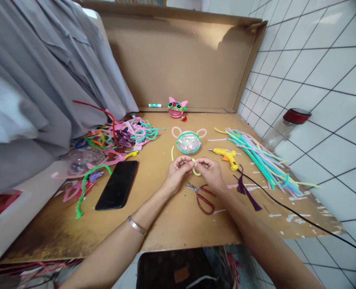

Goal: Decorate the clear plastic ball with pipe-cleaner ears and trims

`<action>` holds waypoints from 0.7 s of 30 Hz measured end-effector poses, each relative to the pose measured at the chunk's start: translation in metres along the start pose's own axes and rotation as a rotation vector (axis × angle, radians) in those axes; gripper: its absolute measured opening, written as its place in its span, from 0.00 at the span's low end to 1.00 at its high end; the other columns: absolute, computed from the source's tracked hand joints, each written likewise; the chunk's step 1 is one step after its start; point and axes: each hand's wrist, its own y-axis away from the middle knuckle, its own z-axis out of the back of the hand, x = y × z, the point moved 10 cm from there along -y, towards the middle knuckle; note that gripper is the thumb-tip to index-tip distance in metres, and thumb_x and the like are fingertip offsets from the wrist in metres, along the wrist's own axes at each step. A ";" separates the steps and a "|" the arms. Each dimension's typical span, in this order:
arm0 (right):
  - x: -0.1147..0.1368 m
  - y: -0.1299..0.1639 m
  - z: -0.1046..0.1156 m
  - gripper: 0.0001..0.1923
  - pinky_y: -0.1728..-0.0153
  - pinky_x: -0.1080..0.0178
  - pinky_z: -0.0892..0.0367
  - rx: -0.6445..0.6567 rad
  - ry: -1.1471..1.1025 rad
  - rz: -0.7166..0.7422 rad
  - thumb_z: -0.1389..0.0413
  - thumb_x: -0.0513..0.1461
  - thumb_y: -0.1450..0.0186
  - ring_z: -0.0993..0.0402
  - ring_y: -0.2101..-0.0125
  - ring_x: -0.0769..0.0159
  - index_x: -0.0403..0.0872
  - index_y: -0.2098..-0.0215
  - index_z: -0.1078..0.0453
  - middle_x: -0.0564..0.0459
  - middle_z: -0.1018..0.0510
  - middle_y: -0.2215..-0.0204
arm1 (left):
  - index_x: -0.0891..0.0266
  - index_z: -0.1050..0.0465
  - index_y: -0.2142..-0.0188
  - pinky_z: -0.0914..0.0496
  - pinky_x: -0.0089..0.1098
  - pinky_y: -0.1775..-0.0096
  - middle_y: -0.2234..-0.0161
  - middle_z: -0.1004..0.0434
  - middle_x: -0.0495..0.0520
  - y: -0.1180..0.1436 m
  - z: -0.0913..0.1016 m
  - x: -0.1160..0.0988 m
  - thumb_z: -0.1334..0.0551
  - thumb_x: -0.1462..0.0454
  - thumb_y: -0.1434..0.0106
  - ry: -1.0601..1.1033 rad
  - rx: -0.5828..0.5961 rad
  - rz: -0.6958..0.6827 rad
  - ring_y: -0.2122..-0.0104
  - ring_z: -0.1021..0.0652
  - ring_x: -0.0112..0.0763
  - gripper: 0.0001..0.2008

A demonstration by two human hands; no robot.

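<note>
Together, left hand (pixel 178 170) and right hand (pixel 209 171) pinch the yellow pipe cleaner (pixel 195 170) between them

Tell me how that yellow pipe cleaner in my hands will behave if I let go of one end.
The yellow pipe cleaner curves between the left hand and right hand, so it probably bends easily and keeps its shape. It looks thin and fuzzy, so likely very light and unlikely to slip.
</note>
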 end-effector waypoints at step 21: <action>0.024 0.009 0.000 0.06 0.76 0.66 0.43 -0.016 0.189 0.256 0.41 0.41 0.42 0.40 0.79 0.72 0.48 0.73 0.24 0.56 0.28 0.77 | 0.64 0.26 0.71 0.35 0.25 0.68 0.76 0.26 0.46 0.001 -0.003 0.000 0.24 0.58 0.58 0.082 0.020 -0.017 0.75 0.29 0.21 0.18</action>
